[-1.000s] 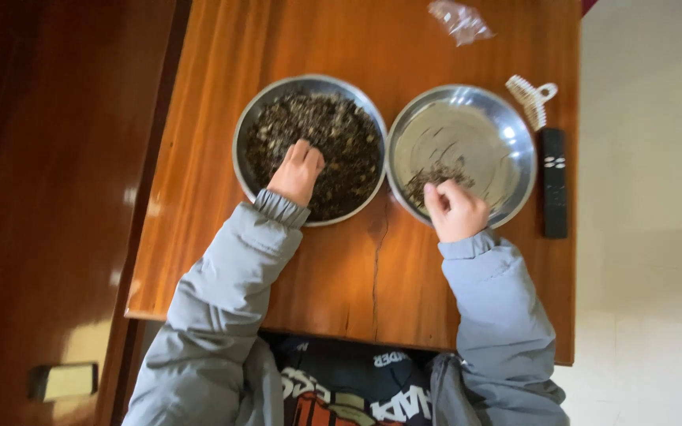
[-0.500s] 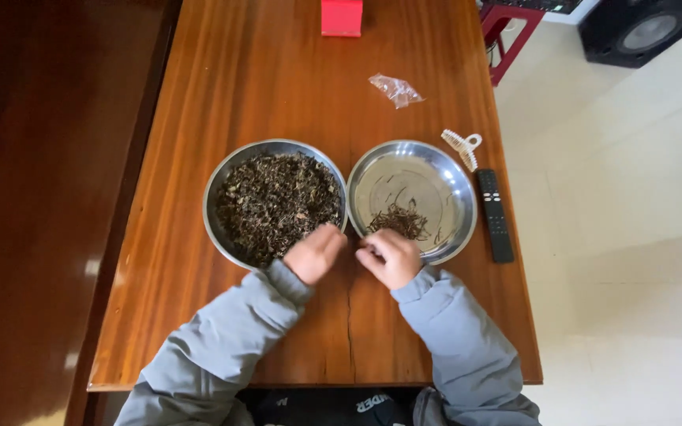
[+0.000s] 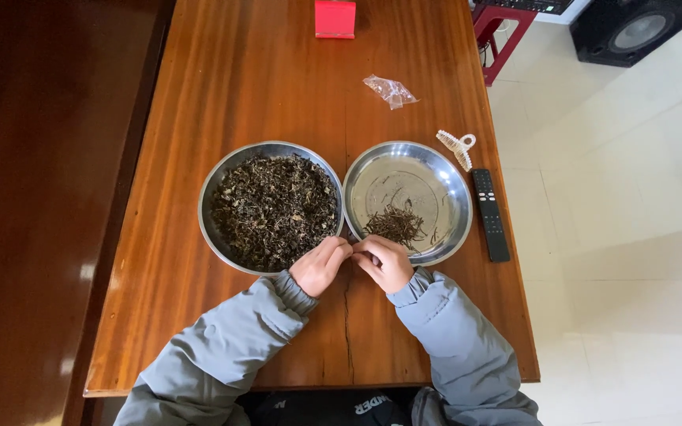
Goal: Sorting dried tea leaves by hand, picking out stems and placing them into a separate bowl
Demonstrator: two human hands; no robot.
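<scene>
2 steel bowls sit side by side on the table point(image 3: 262, 95): the left bowl point(image 3: 271, 207) is heaped with dried leaves, the right bowl point(image 3: 408, 202) holds only 1 small pile of stems point(image 3: 396, 226), so most sorting looks undone. Left hand point(image 3: 320, 265) and right hand point(image 3: 387, 262) meet between the rims, fingers pinched shut on something too small to tell.

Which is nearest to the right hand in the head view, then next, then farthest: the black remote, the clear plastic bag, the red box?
From the right hand:
1. Black remote, just to its right, beside the steel plate.
2. Clear plastic bag, farther up the table, past the plates.
3. Red box, at the table's far edge.
</scene>
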